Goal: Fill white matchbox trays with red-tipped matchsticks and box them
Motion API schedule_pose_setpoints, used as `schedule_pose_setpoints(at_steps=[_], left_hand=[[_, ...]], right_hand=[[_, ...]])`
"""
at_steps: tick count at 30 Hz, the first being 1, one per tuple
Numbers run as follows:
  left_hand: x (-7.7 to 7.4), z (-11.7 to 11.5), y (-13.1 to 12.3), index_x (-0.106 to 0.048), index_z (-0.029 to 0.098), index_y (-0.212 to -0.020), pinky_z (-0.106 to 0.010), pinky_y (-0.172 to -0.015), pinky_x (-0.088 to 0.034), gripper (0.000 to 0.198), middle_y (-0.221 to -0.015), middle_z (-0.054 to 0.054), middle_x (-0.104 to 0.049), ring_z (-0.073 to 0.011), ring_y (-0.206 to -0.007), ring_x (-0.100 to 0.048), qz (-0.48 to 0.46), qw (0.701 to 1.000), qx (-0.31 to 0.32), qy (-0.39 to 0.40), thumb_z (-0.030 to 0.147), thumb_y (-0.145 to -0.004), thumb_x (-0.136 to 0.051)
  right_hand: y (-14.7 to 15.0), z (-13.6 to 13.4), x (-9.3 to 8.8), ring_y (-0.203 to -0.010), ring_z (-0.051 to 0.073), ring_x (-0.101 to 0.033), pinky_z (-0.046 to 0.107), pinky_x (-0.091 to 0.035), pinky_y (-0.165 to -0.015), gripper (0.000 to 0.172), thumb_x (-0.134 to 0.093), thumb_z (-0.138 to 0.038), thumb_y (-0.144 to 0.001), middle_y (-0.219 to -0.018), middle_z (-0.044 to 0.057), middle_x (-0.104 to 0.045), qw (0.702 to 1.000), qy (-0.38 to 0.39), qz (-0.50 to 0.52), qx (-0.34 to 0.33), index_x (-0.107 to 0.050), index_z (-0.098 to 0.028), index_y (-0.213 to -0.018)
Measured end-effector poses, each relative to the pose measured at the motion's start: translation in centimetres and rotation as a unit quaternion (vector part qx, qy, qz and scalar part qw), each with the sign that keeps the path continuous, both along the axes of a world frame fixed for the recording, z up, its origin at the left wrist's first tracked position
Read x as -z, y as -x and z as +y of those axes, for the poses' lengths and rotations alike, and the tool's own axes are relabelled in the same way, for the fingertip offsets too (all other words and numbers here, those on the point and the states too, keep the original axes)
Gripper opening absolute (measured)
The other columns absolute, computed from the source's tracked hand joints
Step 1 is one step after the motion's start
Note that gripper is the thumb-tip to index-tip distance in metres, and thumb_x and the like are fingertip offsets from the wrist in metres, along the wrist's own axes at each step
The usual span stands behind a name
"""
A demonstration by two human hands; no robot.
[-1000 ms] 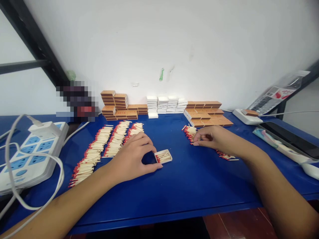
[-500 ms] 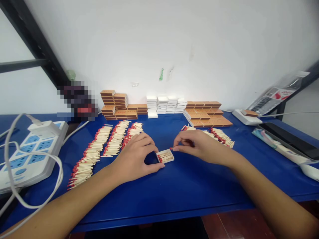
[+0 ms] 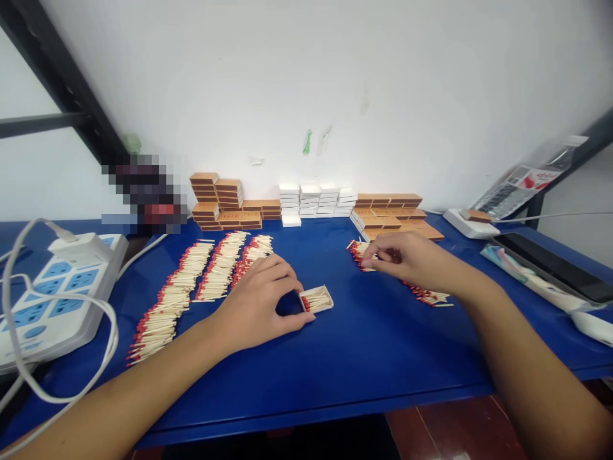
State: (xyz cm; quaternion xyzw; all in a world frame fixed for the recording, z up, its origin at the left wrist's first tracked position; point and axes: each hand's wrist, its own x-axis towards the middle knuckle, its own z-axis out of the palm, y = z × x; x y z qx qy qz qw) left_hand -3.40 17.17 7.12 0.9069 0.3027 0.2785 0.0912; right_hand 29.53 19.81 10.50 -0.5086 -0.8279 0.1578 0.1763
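My left hand (image 3: 265,300) curls around the left end of a small white matchbox tray (image 3: 331,300), its thumb and fingers on the tray's sides. Several red-tipped matches (image 3: 318,301) lie in the tray, heads to the left. To the right, my right hand (image 3: 405,259) reaches over a pile of loose matches (image 3: 357,250), thumb and fingers drawn together at its edge. Whatever is between those fingertips is too small to make out. More matches (image 3: 426,294) show below this hand, which covers part of the rows.
Rows of matches (image 3: 165,306) lie on the blue table (image 3: 345,377) at left. Against the wall stand brown matchboxes (image 3: 230,217), white trays (image 3: 311,201) and more matchboxes (image 3: 390,214). A power strip (image 3: 67,287) with cables is at left; a phone (image 3: 550,265) at right.
My right hand has moved right and away from the tray, over to the match pile. The match it held beside the tray no longer shows. My left hand stays at the tray.
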Motion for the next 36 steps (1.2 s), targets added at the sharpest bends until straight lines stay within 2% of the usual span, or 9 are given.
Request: schedule_pose_setpoints(at_steps=[3,6,13,17,23,27,30,33,36], left_hand=[[0.0,0.0,0.2,-0.074,0.02,-0.096,-0.044,-0.096,-0.049,0.027,-0.099,-0.005,-0.071,-0.0241,-0.102,-0.061,-0.005,1.0,0.001,-0.003,0.044,-0.088,-0.083],[-0.1,0.1,0.3,-0.074,0.02,-0.096,-0.044,-0.095,-0.049,0.028,-0.099,-0.005,-0.071,-0.0242,-0.102,-0.061,-0.003,1.0,0.001,-0.004,0.045,-0.088,-0.083],[-0.2,0.0,0.2,-0.075,0.021,-0.095,-0.044,-0.096,-0.049,0.027,-0.099,-0.005,-0.071,-0.0247,-0.103,-0.061,0.007,1.0,-0.005,0.002,0.046,-0.088,-0.083],[-0.3,0.0,0.1,-0.074,0.021,-0.096,-0.044,-0.097,-0.049,0.028,-0.1,-0.005,-0.072,-0.0251,-0.103,-0.061,0.006,1.0,-0.005,0.002,0.046,-0.087,-0.084],[-0.4,-0.1,-0.3,-0.075,0.022,-0.095,-0.043,-0.094,-0.049,0.025,-0.098,-0.005,-0.071,-0.0248,-0.103,-0.061,0.006,1.0,-0.003,-0.001,0.045,-0.087,-0.083],[-0.3,-0.3,-0.7,-0.075,0.022,-0.095,-0.043,-0.091,-0.049,0.025,-0.098,-0.005,-0.071,-0.0245,-0.101,-0.061,0.004,1.0,0.0,-0.005,0.044,-0.087,-0.083],[-0.3,-0.3,-0.8,-0.075,0.021,-0.094,-0.043,-0.091,-0.048,0.026,-0.097,-0.005,-0.071,-0.0244,-0.1,-0.061,0.005,1.0,0.0,-0.003,0.044,-0.086,-0.084],[-0.4,-0.3,-0.8,-0.075,0.021,-0.094,-0.043,-0.092,-0.049,0.024,-0.098,-0.005,-0.071,-0.0244,-0.101,-0.06,0.009,1.0,0.001,0.001,0.043,-0.087,-0.084],[-0.5,-0.3,-0.7,-0.076,0.023,-0.093,-0.044,-0.094,-0.049,0.023,-0.098,-0.005,-0.071,-0.0245,-0.102,-0.061,0.008,1.0,0.004,0.009,0.043,-0.088,-0.083]], right_hand=[[-2.2,0.6,0.3,-0.066,0.017,-0.054,0.031,-0.037,-0.059,0.038,-0.07,-0.06,-0.091,-0.077,0.005,-0.07,0.998,0.06,-0.005,-0.001,-0.082,-0.025,-0.093],[-2.9,0.8,0.6,-0.067,0.018,-0.056,0.031,-0.037,-0.059,0.039,-0.073,-0.062,-0.089,-0.08,0.006,-0.073,0.996,0.084,-0.005,0.011,-0.083,-0.024,-0.093],[-2.2,0.8,0.9,-0.062,0.016,-0.05,0.03,-0.033,-0.057,0.041,-0.07,-0.062,-0.09,-0.071,0.003,-0.065,0.995,0.092,-0.02,0.017,-0.079,-0.022,-0.089],[-0.3,-0.2,0.2,-0.062,0.015,-0.048,0.03,-0.035,-0.058,0.04,-0.068,-0.062,-0.091,-0.071,0.001,-0.061,0.995,0.098,0.011,-0.001,-0.078,-0.023,-0.091],[4.2,-1.6,-0.5,-0.064,0.015,-0.045,0.03,-0.036,-0.061,0.032,-0.07,-0.055,-0.094,-0.067,-0.002,-0.05,0.993,0.058,0.06,-0.08,-0.077,-0.024,-0.089],[6.6,-1.9,-0.1,-0.063,0.013,-0.047,0.028,-0.035,-0.057,0.017,-0.07,-0.038,-0.095,-0.074,-0.001,-0.057,0.988,0.073,0.053,-0.126,-0.078,-0.024,-0.091],[7.5,-2.1,0.3,-0.066,0.013,-0.051,0.027,-0.037,-0.059,0.015,-0.07,-0.035,-0.094,-0.076,-0.001,-0.06,0.985,0.073,0.05,-0.149,-0.077,-0.022,-0.092],[6.8,-1.9,0.2,-0.064,0.014,-0.049,0.028,-0.037,-0.06,0.02,-0.067,-0.039,-0.097,-0.072,-0.001,-0.058,0.988,0.05,0.055,-0.133,-0.076,-0.022,-0.093],[4.0,-1.1,-0.2,-0.063,0.015,-0.05,0.029,-0.038,-0.061,0.029,-0.062,-0.047,-0.099,-0.069,-0.001,-0.059,0.997,0.004,0.056,-0.059,-0.076,-0.022,-0.094]])
